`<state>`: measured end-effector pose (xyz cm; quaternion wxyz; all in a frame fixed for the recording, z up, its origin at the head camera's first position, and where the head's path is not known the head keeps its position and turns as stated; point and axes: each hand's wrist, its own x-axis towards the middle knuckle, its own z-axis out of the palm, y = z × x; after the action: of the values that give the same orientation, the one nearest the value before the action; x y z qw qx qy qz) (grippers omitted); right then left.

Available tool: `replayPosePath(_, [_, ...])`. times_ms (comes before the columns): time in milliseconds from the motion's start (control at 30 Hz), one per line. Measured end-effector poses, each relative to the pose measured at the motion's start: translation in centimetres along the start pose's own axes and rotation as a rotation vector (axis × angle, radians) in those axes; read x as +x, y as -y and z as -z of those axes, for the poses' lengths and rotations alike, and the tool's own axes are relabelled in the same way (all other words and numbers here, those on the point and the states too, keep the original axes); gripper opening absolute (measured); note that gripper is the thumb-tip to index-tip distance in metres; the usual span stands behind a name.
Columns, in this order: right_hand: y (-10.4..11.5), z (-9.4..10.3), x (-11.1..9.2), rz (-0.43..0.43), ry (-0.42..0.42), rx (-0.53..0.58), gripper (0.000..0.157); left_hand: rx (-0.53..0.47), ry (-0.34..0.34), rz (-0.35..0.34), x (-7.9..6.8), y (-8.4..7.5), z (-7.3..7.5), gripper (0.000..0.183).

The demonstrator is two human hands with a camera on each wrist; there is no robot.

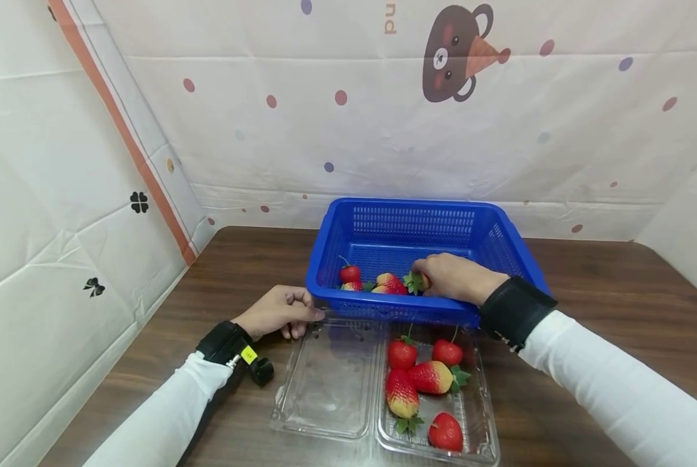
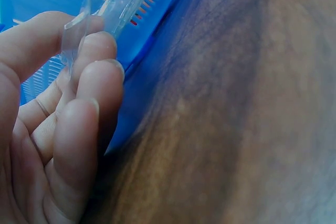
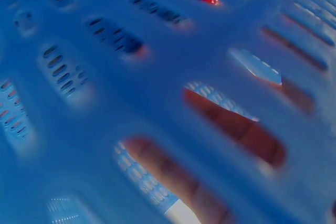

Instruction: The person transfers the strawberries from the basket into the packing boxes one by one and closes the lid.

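Strawberries [image 1: 432, 377], five of them, lie in the right half of a clear plastic clamshell [image 1: 436, 456], which is spread open on the dark wood-grain table [image 1: 237, 415]. Nearest is a plain red rounded berry [image 1: 445, 432], without a visible leaf cap. Left of it and farther back, a long berry [image 1: 402, 392] runs from red at its far end to pale yellow by green leaves at the near end. Another of that two-tone kind, its leaves toward the right, lies just beyond. Farthest in this half, two small red rounded berries with thin upright stems sit side by side.

The clamshell's left half, the lid [image 1: 337, 389], lies flat and see-through. At its far left corner the left hand [image 1: 281, 312] pinches the plastic edge between thumb and forefinger, the other fingers curled.

Beyond stands a blue slotted basket [image 1: 413, 204]; whether its near wall touches the clamshell cannot be told. Along that wall inside, a stemmed red berry [image 1: 350, 273] lies at the left, with two-tone ones near the middle. The right hand [image 1: 456, 279] reaches over the basket's near rim and grips a strawberry whose green cap [image 1: 413, 283] points left; its body is mostly hidden by the fingers.

Farthest back hangs a pale cloth [image 1: 255, 143] with coloured dots and a brown bear head [image 1: 450, 55].
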<state>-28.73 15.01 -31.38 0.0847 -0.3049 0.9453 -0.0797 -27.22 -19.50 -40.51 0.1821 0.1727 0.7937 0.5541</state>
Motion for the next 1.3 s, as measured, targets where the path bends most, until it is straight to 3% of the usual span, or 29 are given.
replayPosePath(267, [-0.15,-0.11,0.04,-0.028,-0.009,-0.037,0.04,-0.01,0.003,-0.006,-0.06,0.04,0.01,0.032])
replayPosePath(533, [-0.09,0.09,-0.1,-0.134,0.107,0.041,0.034,-0.007,0.002,-0.005,0.02,0.13,0.09,0.033])
replayPosePath(933, [0.03,0.05,0.05,-0.156,0.138,0.045,0.03,-0.01,0.008,-0.011,0.0,-0.08,0.11,0.033])
replayPosePath(1300, [-0.12,-0.01,-0.24,-0.128,0.098,0.075,0.03,-0.019,0.003,0.003,-0.11,-0.13,-0.05,0.033])
